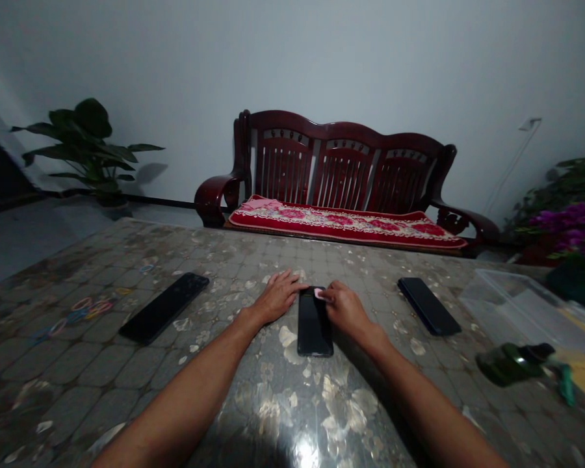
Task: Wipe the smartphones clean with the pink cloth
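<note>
A black smartphone [314,331] lies face up on the patterned tabletop in front of me. My left hand [279,296] rests flat to the left of it, fingers stretched out, with the thumb reaching to its far left corner. Pinched in my right hand [342,305] is a small pale pink piece [318,294], held against the far end of the screen; its exact kind is too small to make out. Another dark smartphone [166,309] lies off to the left, and a third smartphone [429,307] to the right.
Several colourful rubber bands [95,307] lie at the left. On the right are a clear plastic box [521,305], a dark green bottle [511,363] on its side and purple flowers [578,224]. Beyond the table [214,250] stands a wooden bench [346,162]; a potted plant [90,146] is at far left.
</note>
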The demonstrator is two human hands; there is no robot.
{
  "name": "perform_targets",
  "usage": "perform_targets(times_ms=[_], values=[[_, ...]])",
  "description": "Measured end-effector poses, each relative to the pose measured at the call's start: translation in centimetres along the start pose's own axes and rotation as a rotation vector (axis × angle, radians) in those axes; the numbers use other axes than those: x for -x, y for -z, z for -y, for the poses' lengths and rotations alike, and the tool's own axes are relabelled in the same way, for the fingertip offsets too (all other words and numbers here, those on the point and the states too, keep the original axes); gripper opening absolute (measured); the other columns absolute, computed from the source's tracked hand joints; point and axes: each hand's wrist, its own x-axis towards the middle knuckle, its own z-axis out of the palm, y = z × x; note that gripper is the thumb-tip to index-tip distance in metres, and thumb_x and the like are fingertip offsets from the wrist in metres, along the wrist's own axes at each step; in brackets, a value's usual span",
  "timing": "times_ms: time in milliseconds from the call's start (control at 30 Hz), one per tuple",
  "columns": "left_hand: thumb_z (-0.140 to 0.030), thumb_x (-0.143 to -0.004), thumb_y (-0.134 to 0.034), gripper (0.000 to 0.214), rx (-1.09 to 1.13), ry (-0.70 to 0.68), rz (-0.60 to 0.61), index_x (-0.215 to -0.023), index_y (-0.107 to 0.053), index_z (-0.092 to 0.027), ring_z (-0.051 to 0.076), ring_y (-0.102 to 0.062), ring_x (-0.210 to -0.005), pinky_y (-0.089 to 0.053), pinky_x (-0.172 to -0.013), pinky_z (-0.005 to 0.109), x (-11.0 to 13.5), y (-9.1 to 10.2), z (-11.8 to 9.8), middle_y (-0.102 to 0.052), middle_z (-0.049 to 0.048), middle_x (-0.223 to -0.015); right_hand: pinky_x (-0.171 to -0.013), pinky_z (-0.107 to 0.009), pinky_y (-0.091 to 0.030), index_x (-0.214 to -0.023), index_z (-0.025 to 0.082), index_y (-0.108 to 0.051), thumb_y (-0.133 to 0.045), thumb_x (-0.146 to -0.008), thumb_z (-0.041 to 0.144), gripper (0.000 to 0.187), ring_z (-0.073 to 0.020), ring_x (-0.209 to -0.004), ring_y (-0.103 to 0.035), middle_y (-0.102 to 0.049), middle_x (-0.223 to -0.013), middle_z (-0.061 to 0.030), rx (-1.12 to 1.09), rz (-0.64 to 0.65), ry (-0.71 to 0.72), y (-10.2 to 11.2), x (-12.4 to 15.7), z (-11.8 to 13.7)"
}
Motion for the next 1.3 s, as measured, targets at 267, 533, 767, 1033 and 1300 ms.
perform_targets(times_ms=[267,533,767,1033,1300], values=[[-0.03,-0.095,-0.06,0.032,0.072,0.006,-0.094,-0.125,-0.07,-0.028,0.029,-0.041,-0.146,-0.027,-0.122,0.052,-0.2,0.1,0.1,-0.058,0.0066,-0.148,-0.082,-0.027,-0.041,-0.107,0.017,-0.077,-0.047,-0.097,0.013,0.031,-0.0217,-0.102,-0.061,-0.066,-0.106,-0.0129,0.115,0.042,-0.056,-0.7,-2.3,1.2],[-0.037,-0.093,-0.067,0.036,-0.006,0.032,-0.076,-0.128,-0.069,-0.031,0.032,-0.039,-0.147,-0.024,-0.12,0.061,-0.1,0.5,-0.3,-0.056,0.0073,-0.15,-0.078,-0.027,-0.041,-0.108,0.017,-0.077,-0.05,-0.096,0.013,0.03,-0.021,-0.097,-0.062,-0.067,-0.103,-0.0121,0.081,0.049,-0.015,-0.8,-2.8,1.6],[-0.043,-0.091,-0.07,0.038,-0.08,-0.075,-0.13,-0.127,-0.07,-0.031,0.034,-0.04,-0.146,-0.023,-0.12,0.065,-0.1,0.3,0.0,-0.06,0.0083,-0.146,-0.075,-0.026,-0.039,-0.1,0.017,-0.077,-0.049,-0.1,0.018,0.029,-0.0192,-0.09,-0.06,-0.066,-0.097,-0.0101,0.042,0.014,0.126,-1.6,-2.4,0.8],[-0.031,-0.097,-0.061,0.027,0.025,-0.249,-0.143,-0.119,-0.074,-0.021,0.028,-0.047,-0.142,-0.042,-0.117,0.046,-0.4,-0.3,0.2,-0.067,0.0101,-0.136,-0.071,-0.025,-0.037,-0.093,0.019,-0.078,-0.054,-0.096,0.016,0.025,-0.0173,-0.084,-0.06,-0.065,-0.091,-0.007,-0.005,0.061,0.161,-0.3,-0.5,-0.3],[-0.023,-0.101,-0.052,0.032,0.099,-0.264,-0.142,-0.127,-0.07,-0.02,0.022,-0.061,-0.129,-0.048,-0.112,0.037,-0.3,-1.2,-0.4,-0.068,0.0081,-0.134,-0.072,-0.026,-0.037,-0.089,0.016,-0.076,-0.051,-0.098,0.014,0.026,-0.0174,-0.085,-0.057,-0.063,-0.091,-0.0074,-0.068,-0.012,0.167,-0.8,2.2,0.2]])
